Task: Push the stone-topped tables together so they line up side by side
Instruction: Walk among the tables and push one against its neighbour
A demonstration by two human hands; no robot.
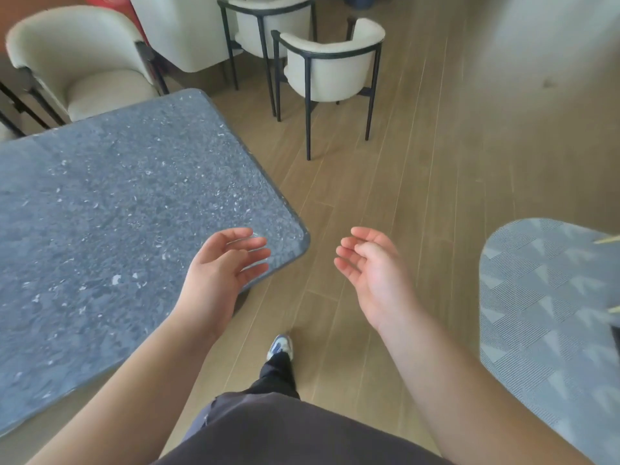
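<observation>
Head view looks down over my two bare hands, both raised palm-up with nothing in them. My left hand (223,263) hovers above the near corner of the stone-topped table (110,223), its fingers loosely spread and a little curled; whether it brushes the slab I cannot tell. My right hand (372,266) hangs over the wooden floor (436,162) just beside that same corner, clear of the table, fingers relaxed and gently curled. Only one speckled grey stone table shows, and it runs away from the corner toward the far side, where a cream armchair (80,62) sits against its far edge. Two more cream chairs with black frames (330,65) stand well apart from the table. A blue patterned rug (543,313) lies on the other side of my right hand from the table. My shoe (280,345) stands near the table's corner.
</observation>
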